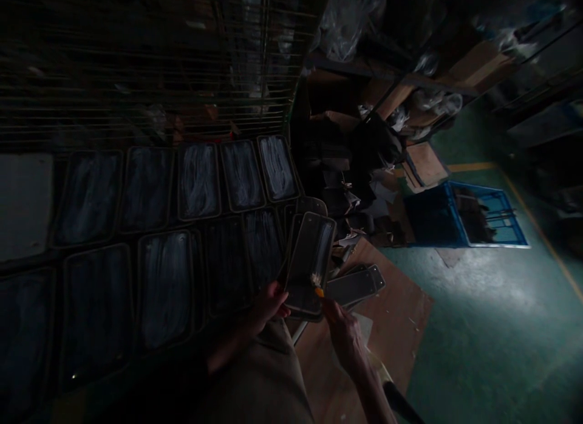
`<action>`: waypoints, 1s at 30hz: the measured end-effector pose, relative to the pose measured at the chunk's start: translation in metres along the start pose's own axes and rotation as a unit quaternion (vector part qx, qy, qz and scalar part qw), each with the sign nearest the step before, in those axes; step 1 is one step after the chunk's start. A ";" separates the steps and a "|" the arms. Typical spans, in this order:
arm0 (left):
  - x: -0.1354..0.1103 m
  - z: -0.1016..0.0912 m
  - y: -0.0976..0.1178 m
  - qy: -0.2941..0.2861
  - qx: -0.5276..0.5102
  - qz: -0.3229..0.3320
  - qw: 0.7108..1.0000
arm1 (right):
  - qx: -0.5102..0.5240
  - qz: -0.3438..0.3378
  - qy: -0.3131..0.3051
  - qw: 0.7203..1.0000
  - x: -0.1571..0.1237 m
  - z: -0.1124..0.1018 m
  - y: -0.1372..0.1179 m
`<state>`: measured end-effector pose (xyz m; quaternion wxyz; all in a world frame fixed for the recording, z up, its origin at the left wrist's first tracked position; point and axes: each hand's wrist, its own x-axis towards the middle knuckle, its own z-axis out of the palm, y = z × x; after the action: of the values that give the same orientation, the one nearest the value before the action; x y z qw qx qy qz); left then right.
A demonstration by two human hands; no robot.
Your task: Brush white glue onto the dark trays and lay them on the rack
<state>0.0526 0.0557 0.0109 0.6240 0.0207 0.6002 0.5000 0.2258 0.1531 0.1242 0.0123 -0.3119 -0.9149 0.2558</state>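
My left hand point(274, 301) is closed on the lower left edge of a dark panel with rounded corners point(303, 254). A whitish wet-looking streak runs down the panel's right side, while its left side looks plain and dark. In my right hand point(342, 334) is a brush point(316, 282) with an orange handle and pale bristles. Its bristles are at the panel's lower right part; I cannot tell whether they touch. Beneath and to the right lie more plain dark panels point(353, 286), stacked on a wooden board point(387, 314).
Several panels smeared with whitish streaks point(166, 290) lie in rows on the left. Behind them stands a wire rack point(182, 90). Dark pieces point(339, 199) are piled beyond my hands. A blue crate point(437, 217) stands on the green floor at the right, near a shelf with cardboard boxes point(478, 65).
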 end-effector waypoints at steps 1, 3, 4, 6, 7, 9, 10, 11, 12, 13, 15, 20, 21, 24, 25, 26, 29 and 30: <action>0.000 0.000 0.000 -0.001 -0.003 0.000 1.000 | 0.012 0.010 -0.015 1.000 -0.006 0.000 -0.003; 0.001 0.000 0.000 0.002 -0.007 -0.003 1.000 | 0.042 0.027 -0.046 0.998 -0.015 -0.002 -0.009; 0.001 0.000 0.000 0.004 -0.010 -0.004 1.000 | 0.057 0.033 -0.056 0.996 -0.018 -0.005 -0.011; 0.001 0.000 0.000 0.006 -0.016 -0.001 1.000 | 0.082 0.042 -0.064 0.994 -0.020 -0.012 -0.012; 0.001 0.000 0.000 0.005 -0.019 0.003 1.000 | 0.089 0.046 -0.066 0.993 -0.019 -0.017 -0.012; 0.001 0.000 -0.001 0.001 -0.020 0.013 1.000 | 0.092 0.052 -0.060 0.993 -0.012 -0.026 -0.006; 0.000 0.000 -0.001 0.001 -0.018 0.019 1.000 | 0.087 0.052 -0.049 0.994 -0.005 -0.031 -0.002; 0.000 0.001 -0.001 0.003 -0.017 0.024 1.000 | 0.079 0.049 -0.031 0.995 0.004 -0.035 0.004; 0.000 0.001 -0.001 0.006 -0.016 0.026 0.999 | 0.069 0.042 -0.005 0.997 0.015 -0.038 0.010; -0.001 0.001 -0.001 0.008 -0.017 0.027 0.999 | 0.059 0.032 0.022 0.998 0.028 -0.039 0.016; -0.001 0.002 -0.001 0.013 -0.016 0.025 0.999 | 0.037 0.007 0.067 0.997 0.054 -0.039 0.029; -0.001 0.002 0.000 0.025 0.010 0.012 1.000 | 0.014 -0.030 0.067 0.997 0.076 -0.024 0.044; -0.001 0.002 -0.001 0.025 0.011 0.013 1.000 | 0.012 -0.028 0.054 0.998 0.068 -0.022 0.043; 0.001 0.001 -0.003 0.021 0.000 0.015 1.000 | -0.002 -0.014 0.013 1.000 0.033 -0.017 0.028; 0.001 0.001 -0.003 0.019 -0.005 0.013 1.000 | -0.003 -0.009 -0.001 1.000 0.020 -0.017 0.021; 0.001 0.001 -0.004 0.015 -0.010 0.010 1.000 | -0.001 -0.004 -0.017 1.000 0.009 -0.017 0.014; 0.001 0.001 -0.004 0.010 -0.025 0.008 1.000 | 0.019 0.016 -0.061 0.998 -0.012 -0.017 -0.007; 0.001 0.001 -0.004 0.009 -0.030 0.011 0.999 | 0.029 0.022 -0.074 0.997 -0.015 -0.018 -0.013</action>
<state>0.0556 0.0556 0.0079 0.6137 0.0041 0.5902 0.5244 0.2338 0.1438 0.1477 -0.0523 -0.3117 -0.8984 0.3049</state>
